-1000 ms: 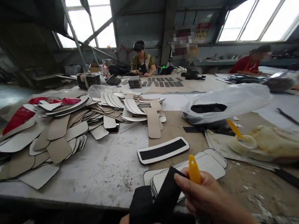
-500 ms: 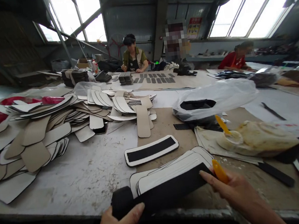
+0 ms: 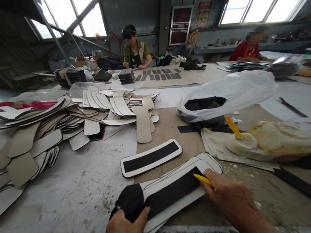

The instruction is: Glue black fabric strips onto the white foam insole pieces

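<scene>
A black strip [image 3: 173, 192] lies flat along the uppermost white rounded panel [image 3: 167, 210] of a small stack at the table's front edge. My left hand [image 3: 124, 228] is closed round a dark bundle of black material [image 3: 130, 202] at the strip's left end, thumb on the strip. At the other end, my right hand [image 3: 229, 194] grips a yellow plastic scraper [image 3: 203, 179], its tip touching the strip near its upper right corner. Just beyond the stack rests another white panel [image 3: 153, 166] with a black strip down its middle.
Many white and beige panels [image 3: 19, 142] are heaped at left. To the right are an open plastic bag [image 3: 239, 87] with black material inside and a glue-stained bag [image 3: 285, 138] with a second yellow scraper [image 3: 232, 126]. Two co-workers sit across the table.
The black strip, held raised at the front of the stack, now lies on the top panel. My right hand has turned the scraper so its tip rests on the strip.
</scene>
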The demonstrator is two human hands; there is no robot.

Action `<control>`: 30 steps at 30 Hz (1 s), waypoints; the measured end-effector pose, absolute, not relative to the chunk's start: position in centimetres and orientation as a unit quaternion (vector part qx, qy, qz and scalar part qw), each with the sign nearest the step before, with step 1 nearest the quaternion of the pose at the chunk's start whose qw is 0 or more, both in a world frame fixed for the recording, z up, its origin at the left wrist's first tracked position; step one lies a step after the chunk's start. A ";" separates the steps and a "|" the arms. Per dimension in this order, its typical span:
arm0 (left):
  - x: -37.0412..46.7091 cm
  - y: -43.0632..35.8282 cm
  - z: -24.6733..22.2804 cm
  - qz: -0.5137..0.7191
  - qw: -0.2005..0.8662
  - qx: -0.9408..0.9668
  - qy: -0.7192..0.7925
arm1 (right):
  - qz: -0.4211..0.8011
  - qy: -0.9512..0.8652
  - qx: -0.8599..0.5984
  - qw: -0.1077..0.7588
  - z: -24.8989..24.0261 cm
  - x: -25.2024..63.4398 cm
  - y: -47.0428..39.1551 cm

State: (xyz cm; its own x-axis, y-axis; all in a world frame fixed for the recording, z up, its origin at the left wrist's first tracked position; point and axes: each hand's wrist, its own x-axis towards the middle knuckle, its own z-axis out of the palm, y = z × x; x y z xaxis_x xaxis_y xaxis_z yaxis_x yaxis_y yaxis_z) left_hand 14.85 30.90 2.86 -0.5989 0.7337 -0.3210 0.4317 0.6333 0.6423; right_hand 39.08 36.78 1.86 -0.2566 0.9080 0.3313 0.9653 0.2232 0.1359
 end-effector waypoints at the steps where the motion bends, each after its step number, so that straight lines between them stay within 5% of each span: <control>1: 14.9 30.9 2.9 0.261 0.291 0.335 0.857 | -0.156 -0.776 -0.605 0.089 1.9 39.0 36.8; 7: 15.0 30.6 3.7 0.296 0.294 0.271 0.868 | -0.144 -0.768 -0.617 0.092 1.9 39.1 36.9; 16: 14.9 30.3 2.2 0.483 0.462 0.162 0.726 | -0.130 -0.769 -0.619 0.096 1.3 39.5 37.1; 30: 14.9 30.5 2.0 0.416 0.431 0.211 0.772 | -0.094 -0.788 -0.594 0.132 -0.2 40.6 37.8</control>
